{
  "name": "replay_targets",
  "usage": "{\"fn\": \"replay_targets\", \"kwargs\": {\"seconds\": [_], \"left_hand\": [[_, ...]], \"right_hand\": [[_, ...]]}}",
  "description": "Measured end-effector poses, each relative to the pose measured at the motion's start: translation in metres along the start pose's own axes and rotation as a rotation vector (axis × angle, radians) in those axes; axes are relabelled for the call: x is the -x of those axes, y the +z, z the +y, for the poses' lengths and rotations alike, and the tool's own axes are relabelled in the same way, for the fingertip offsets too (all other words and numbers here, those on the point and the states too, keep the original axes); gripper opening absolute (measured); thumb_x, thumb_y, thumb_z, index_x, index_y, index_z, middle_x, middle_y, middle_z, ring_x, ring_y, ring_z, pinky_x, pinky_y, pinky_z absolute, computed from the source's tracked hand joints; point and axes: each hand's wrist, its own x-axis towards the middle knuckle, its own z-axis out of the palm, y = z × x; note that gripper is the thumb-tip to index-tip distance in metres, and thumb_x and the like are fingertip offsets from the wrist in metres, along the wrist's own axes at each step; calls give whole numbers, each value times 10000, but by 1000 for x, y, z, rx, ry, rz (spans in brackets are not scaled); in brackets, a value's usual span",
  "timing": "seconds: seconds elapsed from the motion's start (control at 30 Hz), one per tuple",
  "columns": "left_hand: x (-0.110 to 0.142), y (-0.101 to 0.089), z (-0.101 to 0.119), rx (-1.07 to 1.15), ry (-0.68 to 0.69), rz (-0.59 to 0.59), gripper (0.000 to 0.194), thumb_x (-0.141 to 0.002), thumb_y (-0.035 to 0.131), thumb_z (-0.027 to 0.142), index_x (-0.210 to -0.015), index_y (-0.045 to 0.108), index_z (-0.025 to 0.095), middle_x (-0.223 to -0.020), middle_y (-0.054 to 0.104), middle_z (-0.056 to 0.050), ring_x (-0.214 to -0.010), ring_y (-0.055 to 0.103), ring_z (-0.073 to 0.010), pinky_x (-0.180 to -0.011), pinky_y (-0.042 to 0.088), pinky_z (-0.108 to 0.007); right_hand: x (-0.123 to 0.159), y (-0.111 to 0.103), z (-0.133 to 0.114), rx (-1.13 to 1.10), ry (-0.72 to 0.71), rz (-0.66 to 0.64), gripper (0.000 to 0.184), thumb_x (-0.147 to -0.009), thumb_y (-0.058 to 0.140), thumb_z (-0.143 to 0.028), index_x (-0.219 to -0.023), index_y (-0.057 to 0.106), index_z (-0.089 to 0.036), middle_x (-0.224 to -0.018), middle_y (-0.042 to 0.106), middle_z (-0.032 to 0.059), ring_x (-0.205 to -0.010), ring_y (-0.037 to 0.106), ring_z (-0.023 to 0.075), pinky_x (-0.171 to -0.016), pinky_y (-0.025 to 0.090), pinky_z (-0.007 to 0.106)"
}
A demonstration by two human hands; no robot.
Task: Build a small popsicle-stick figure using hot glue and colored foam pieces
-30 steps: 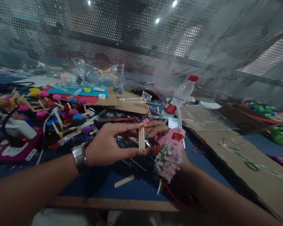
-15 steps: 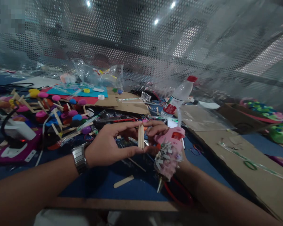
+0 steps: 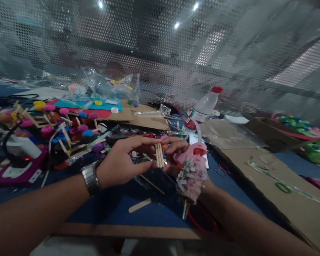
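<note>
Between my two hands is a small bundle of wooden craft sticks (image 3: 159, 155), set side by side and tilted. The thumb and fingers of my left hand (image 3: 124, 161) pinch it from the left. My right hand (image 3: 177, 147) touches its right side with the fingertips and also holds a pink hot glue gun (image 3: 192, 174), covered in bits of grey and white residue, its metal nozzle pointing down. Below them a loose craft stick (image 3: 140, 205) lies on the blue table (image 3: 106, 213). Red-handled scissors (image 3: 202, 220) lie partly hidden under the right forearm.
Colourful stick-and-cap pieces (image 3: 66, 131) crowd the left, beside a purple power strip (image 3: 21, 167) with a white plug. A red-capped bottle (image 3: 202, 108) stands behind my right hand. Cardboard (image 3: 256, 181) covers the right side, with a box (image 3: 272, 133) further back.
The craft-stick bundle has tipped, its upper end dropping a little. The glue gun has turned slightly, its nozzle shifting to the right. My left hand stays nearly in place.
</note>
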Motion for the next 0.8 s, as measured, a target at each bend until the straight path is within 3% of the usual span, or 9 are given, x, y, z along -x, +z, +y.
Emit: {"fn": "replay_targets", "kwargs": {"seconds": [0.1, 0.2, 0.47, 0.8], "left_hand": [[0, 0, -1, -78, 39, 33, 235, -811, 782, 188, -1043, 775, 154, -897, 792, -74, -777, 736, -159, -742, 604, -250], [0, 0, -1, -123, 71, 52, 156, -845, 754, 203, -992, 787, 163, -865, 793, -71, -758, 727, -159, -718, 590, -254], [-2, 1, 0, -131, 159, 57, 114, -853, 725, 157, -929, 808, 177, -846, 808, -71, -767, 741, -160, -728, 577, -252], [-1, 0, 0, -137, 157, 52, 111, -850, 732, 164, -922, 815, 179, -861, 819, -74, -786, 764, -167, -740, 586, -250]], "right_hand": [[0, 0, -1, 18, 23, -7, 335, -686, 930, -339, -937, 712, -303, -1135, 699, 18, -1014, 671, 217, -835, 550, 369], [-1, 1, -2, 31, 30, -28, 340, -681, 930, -375, -922, 706, -289, -1108, 710, 35, -1033, 679, 230, -845, 568, 395], [-1, 2, 1, 28, 1, -41, 327, -712, 903, -430, -937, 704, -299, -1057, 727, 31, -1045, 693, 228, -938, 558, 439], [-2, 2, -2, -2, 33, -67, 304, -724, 900, -378, -948, 716, -288, -1064, 723, 33, -1000, 697, 220, -916, 565, 421]]}}
